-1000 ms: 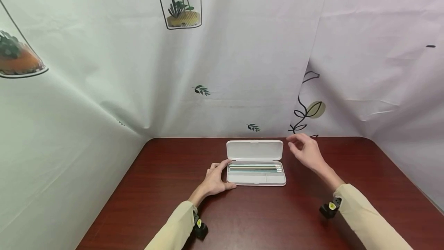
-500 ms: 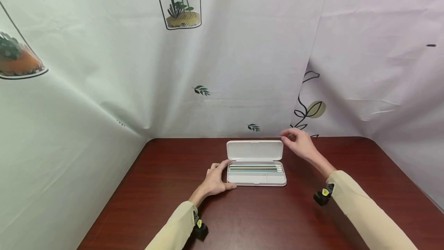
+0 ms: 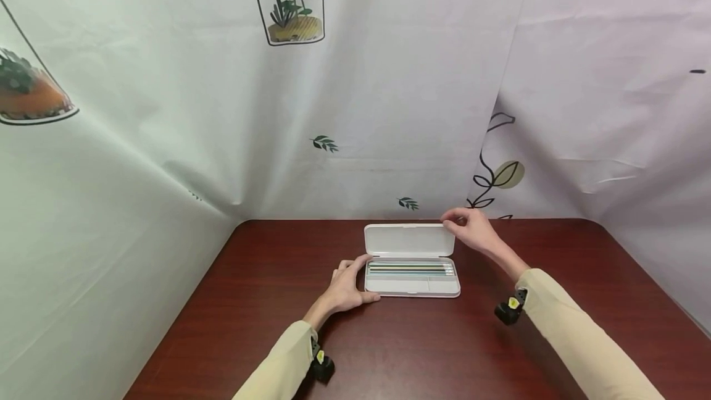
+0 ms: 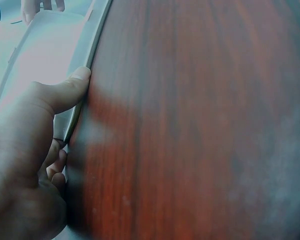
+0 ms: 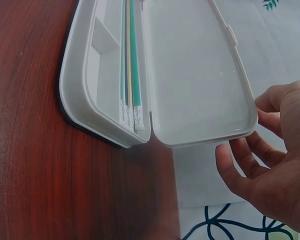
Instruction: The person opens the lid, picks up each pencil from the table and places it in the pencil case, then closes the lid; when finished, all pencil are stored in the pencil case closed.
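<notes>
A white pencil case (image 3: 394,287) lies on the table with its lid (image 3: 408,241) raised at the back. Several pencils (image 3: 411,268) lie side by side in its rear compartment; green and cream ones with pale eraser ends show in the right wrist view. My left hand (image 3: 343,287) holds the left end of the case, thumb at the front edge, fingers around toward the back. At the lid's upper right corner, my right hand (image 3: 473,230) pinches the rim, its thumb (image 5: 272,97) on the edge and the other fingers behind.
Reddish-brown table (image 3: 266,301) spreads around the case. Close behind its far edge hangs a white curtain (image 3: 366,110) with plant prints, continuing along both sides. The front part of the case has a divider (image 5: 106,36).
My right hand has moved left from beside the lid and taken hold of its upper right corner. The left hand and the case have stayed in place.
</notes>
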{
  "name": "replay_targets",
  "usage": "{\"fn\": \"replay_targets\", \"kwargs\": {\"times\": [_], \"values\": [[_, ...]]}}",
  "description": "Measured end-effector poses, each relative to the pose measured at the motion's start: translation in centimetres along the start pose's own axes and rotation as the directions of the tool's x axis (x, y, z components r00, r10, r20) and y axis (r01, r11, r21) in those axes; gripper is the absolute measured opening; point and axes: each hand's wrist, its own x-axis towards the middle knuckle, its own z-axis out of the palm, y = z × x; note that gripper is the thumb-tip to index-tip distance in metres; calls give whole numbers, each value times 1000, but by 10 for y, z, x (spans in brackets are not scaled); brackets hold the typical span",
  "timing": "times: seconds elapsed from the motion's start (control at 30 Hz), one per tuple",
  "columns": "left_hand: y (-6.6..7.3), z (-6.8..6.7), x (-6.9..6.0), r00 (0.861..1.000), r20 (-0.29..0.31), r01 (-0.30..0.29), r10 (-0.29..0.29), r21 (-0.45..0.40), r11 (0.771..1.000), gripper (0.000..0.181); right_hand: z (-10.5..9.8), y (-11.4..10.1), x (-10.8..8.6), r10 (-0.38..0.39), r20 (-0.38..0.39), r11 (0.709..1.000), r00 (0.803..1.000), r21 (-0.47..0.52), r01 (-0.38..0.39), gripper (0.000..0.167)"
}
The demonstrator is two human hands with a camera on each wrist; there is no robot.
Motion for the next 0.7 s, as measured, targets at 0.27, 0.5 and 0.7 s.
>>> {"fn": "replay_targets", "kwargs": {"times": [0.27, 0.5, 0.7], "values": [[1, 0, 0, 1000, 0, 1, -1, -3, 1000, 86, 2, 1, 0, 11, 0, 1000, 1000, 23, -11, 12], [0, 0, 0, 1000, -4, -4, 4, 4, 1000, 87, 1, 1, -4, 69, 47, 995, 996, 64, -72, 11], [1, 0, -1, 1000, -7, 5, -5, -5, 1000, 86, 0, -1, -9, 81, 77, 993, 994, 78, -87, 12]]}}
